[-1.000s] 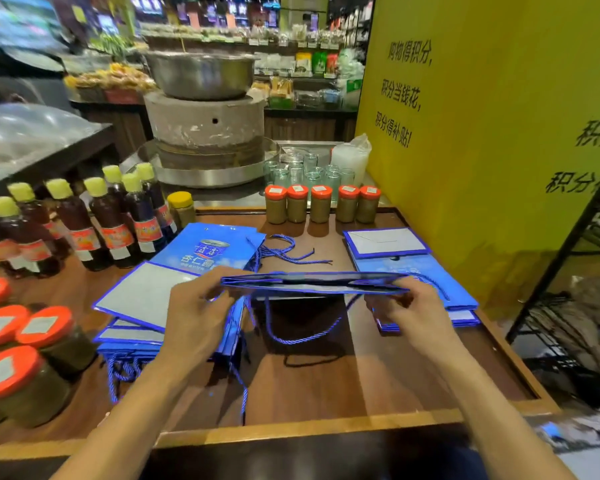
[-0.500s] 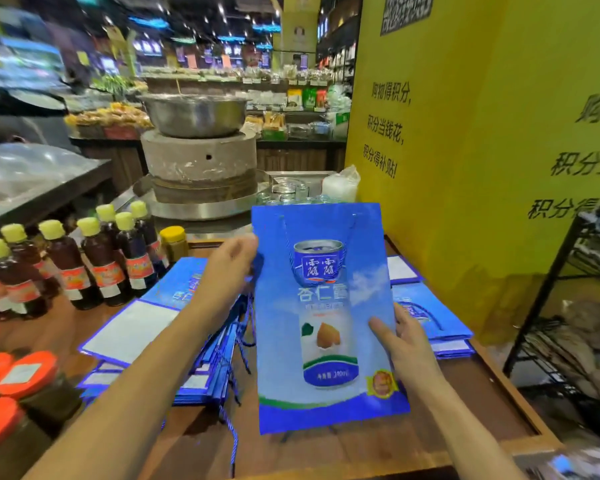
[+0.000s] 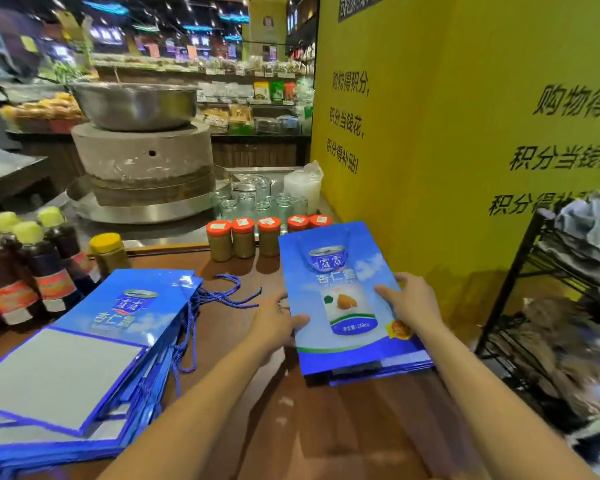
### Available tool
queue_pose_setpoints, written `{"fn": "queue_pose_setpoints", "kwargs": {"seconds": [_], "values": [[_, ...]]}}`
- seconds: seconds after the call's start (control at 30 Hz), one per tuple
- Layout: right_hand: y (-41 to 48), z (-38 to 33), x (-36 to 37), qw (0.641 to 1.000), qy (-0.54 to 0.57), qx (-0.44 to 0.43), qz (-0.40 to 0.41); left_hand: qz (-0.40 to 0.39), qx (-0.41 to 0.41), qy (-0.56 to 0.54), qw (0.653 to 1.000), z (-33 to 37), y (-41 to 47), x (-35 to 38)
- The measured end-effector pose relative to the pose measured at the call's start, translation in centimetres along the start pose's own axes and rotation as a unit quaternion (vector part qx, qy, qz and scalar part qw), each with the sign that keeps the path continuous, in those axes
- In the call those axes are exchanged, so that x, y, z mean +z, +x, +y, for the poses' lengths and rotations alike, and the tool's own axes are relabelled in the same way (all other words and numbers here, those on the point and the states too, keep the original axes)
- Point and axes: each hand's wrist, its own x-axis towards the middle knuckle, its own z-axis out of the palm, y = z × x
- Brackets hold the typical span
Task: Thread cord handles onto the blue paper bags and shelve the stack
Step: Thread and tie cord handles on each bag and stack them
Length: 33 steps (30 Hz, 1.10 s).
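A flat blue paper bag [image 3: 343, 271] with a printed can lies face up on a small pile of blue bags [image 3: 378, 370] at the right of the wooden table [image 3: 291, 427]. My left hand [image 3: 276, 323] grips its left edge, thumb on top. My right hand [image 3: 409, 303] holds the right edge with the thumb laid over the print. A larger stack of blue bags [image 3: 94, 344] with blue cord handles [image 3: 222, 296] trailing out lies at the left.
Dark sauce bottles [image 3: 45, 265] with yellow caps stand at the left rear. Orange-lidded jars [image 3: 243, 237] and empty glass jars [image 3: 257, 202] line the back edge. A stone mill [image 3: 142, 161] carries a steel basin. A yellow wall and a black wire rack [image 3: 551, 306] are on the right.
The bag went from edge-on in both hands to upright and facing me, then moved right and down onto the right pile. My left hand slid from its top edge to its left edge.
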Motion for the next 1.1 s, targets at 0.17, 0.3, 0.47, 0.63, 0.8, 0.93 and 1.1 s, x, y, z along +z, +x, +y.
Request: {"fn": "queue_pose_setpoints", "kwargs": {"seconds": [0.17,0.3,0.47,0.63,0.8,0.93,1.1], "values": [[4.3,2.3,0.4,0.996,-0.077,0.043,-0.015,0.048,-0.013,0.084,0.995,-1.5,5.4,3.7],[5.1,4.5,1.7,0.99,-0.124,0.061,-0.037,0.059,0.006,0.188,0.98,-4.1,7.4,5.2],[4.1,6.1,2.1,0.985,-0.16,0.051,-0.023,0.065,0.061,0.271,0.958,-5.1,6.1,5.9],[3.0,7.3,1.4,0.987,-0.138,0.074,-0.044,-0.008,0.029,0.334,0.942,-4.2,1.8,7.1],[1.1,7.5,0.8,0.991,-0.102,0.08,-0.026,-0.011,0.049,0.424,0.904,-4.2,-0.1,8.4],[0.1,8.3,-0.1,0.991,-0.1,0.088,-0.029,0.01,0.064,0.443,0.894,-4.7,-0.9,8.5],[-1.3,9.6,0.0,0.995,-0.091,0.045,-0.021,0.001,0.072,0.45,0.89,-5.1,-2.3,9.4]]}}
